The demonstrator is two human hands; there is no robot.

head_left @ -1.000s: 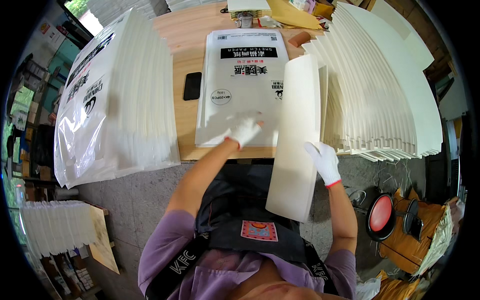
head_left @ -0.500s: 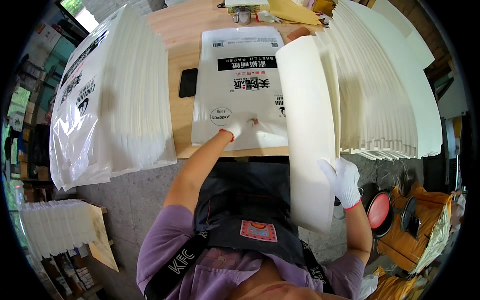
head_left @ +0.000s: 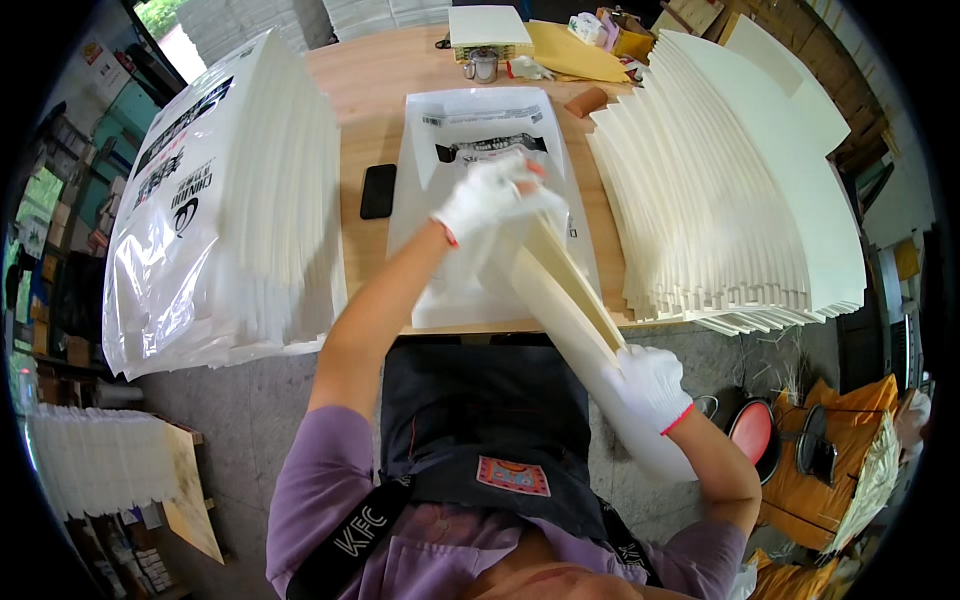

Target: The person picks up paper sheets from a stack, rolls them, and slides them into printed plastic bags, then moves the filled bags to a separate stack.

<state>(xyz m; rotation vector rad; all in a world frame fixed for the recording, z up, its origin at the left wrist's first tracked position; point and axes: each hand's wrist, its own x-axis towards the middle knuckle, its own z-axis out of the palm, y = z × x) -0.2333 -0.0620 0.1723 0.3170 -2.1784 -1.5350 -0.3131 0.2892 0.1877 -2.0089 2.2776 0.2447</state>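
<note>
My right hand (head_left: pixel 648 388), in a white glove with a red cuff, grips a curled bundle of thick cream-white paper sheets (head_left: pixel 570 315) by its side near the table's front edge. The bundle slants up toward the middle of the table, its far end close to my other hand. My left hand (head_left: pixel 488 198), also gloved with bare fingertips, is closed on the lifted film of a clear printed plastic bag (head_left: pixel 480 103); motion blurs its fingers. The bag's black printed band is crumpled beside that hand. Beneath, the lower part of the bag lies flat on the wooden table (head_left: pixel 365 80).
A tall pile of packed paper in clear bags (head_left: pixel 220 200) stands left, a fanned stack of paper (head_left: pixel 720 180) right. A black phone (head_left: pixel 378 191) lies beside the bag. Farther back are a metal cup (head_left: pixel 482 66), a brown roll-shaped piece (head_left: pixel 586 101) and a paper pad (head_left: pixel 488 28).
My left hand has moved up and away from me, raising the bag's film. My right hand has swung the paper bundle from upright beside the stack to a slant toward the bag.
</note>
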